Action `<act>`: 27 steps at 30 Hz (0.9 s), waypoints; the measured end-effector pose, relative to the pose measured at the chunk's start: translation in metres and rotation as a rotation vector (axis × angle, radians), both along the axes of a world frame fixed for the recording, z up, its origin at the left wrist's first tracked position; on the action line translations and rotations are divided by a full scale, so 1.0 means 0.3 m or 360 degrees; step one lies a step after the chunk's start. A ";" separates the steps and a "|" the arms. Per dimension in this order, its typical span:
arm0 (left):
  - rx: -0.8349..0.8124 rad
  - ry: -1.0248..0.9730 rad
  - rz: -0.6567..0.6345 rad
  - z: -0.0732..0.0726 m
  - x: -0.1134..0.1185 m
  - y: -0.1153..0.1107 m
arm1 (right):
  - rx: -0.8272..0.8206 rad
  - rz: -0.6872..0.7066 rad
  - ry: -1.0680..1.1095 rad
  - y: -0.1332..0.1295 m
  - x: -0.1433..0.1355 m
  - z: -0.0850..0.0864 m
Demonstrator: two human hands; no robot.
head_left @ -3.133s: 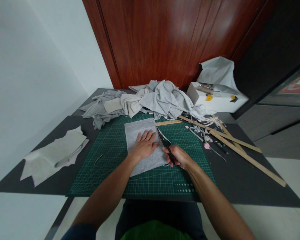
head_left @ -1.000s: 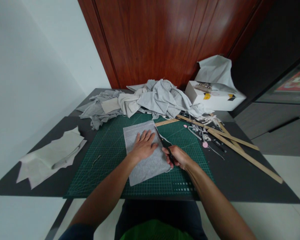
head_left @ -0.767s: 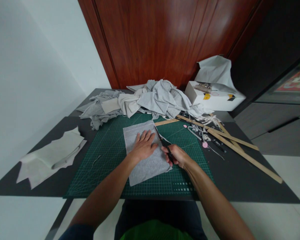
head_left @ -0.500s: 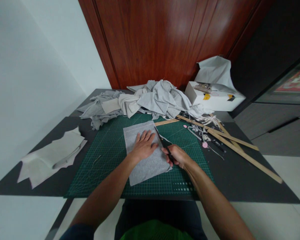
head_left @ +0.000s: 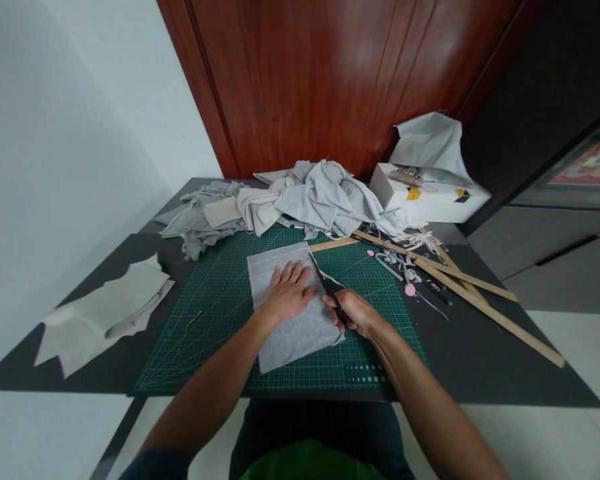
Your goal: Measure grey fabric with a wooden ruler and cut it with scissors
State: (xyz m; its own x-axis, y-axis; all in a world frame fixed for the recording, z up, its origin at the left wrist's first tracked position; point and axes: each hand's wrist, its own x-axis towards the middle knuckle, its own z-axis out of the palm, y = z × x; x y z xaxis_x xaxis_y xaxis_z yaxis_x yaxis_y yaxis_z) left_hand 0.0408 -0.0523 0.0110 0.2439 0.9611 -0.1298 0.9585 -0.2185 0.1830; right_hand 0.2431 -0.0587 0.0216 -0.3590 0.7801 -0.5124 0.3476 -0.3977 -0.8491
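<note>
A grey piece of cloth (head_left: 300, 340) lies on the green cutting mat (head_left: 215, 293). Flat on its upper middle rests my left hand (head_left: 289, 292), fingers spread. My right hand (head_left: 351, 312) is closed around the handles of black scissors (head_left: 327, 284) at the cloth's right edge. Their blades point up and left along that edge, toward the cloth's top right corner. A narrow strip of cloth shows just right of the blades. Near that corner, a wooden ruler (head_left: 335, 245) lies on the mat.
Heaped grey and beige cloth (head_left: 310, 197) lies along the back. Pale cloth pieces (head_left: 105, 310) are at the left. Long wooden rulers (head_left: 500, 324), cords and a pen sit at the right, with a white box (head_left: 435, 203) behind them.
</note>
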 end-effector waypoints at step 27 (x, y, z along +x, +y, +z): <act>0.0040 0.0010 -0.0023 -0.023 0.004 -0.006 | -0.0029 -0.0058 0.0094 0.008 -0.020 0.014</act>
State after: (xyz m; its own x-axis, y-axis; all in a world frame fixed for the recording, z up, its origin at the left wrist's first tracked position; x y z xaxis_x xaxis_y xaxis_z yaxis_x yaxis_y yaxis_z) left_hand 0.0421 -0.0541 0.0041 0.2567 0.9606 -0.1069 0.9564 -0.2366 0.1711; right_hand 0.2370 -0.0564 0.0257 -0.3603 0.7842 -0.5052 0.2822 -0.4246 -0.8603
